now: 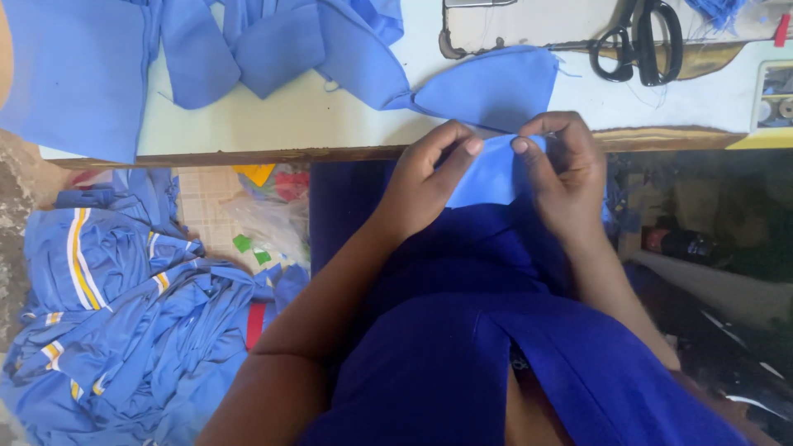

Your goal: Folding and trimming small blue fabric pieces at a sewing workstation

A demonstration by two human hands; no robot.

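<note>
At the far right edge of the desk [330, 124] sits a small yellow-rimmed tray [772, 103] holding what look like thread spools, though they are too small to tell for sure. On the floor to the left lies a heap of blue garments [116, 314] with white and yellow stripes, and beside it a crumpled clear plastic bag [264, 223] whose contents cannot be made out. The light blue fabric piece [494, 169] is held just at the near edge of the desk, over the person's dark blue lap; it is plain, smooth and matte, with a folded upper edge, and it runs up to a wider curved panel of the same cloth [496, 83] lying flat on the desk. The left hand [425, 186] pinches the piece's left side between thumb and forefinger, fingers curled shut on it. The right hand [566, 177] grips the right side the same way, its thumb pressing on the upper edge. More light blue cut pieces [248, 49] are spread across the desk's far left, and black scissors [640, 41] lie well apart at the upper right.
</note>
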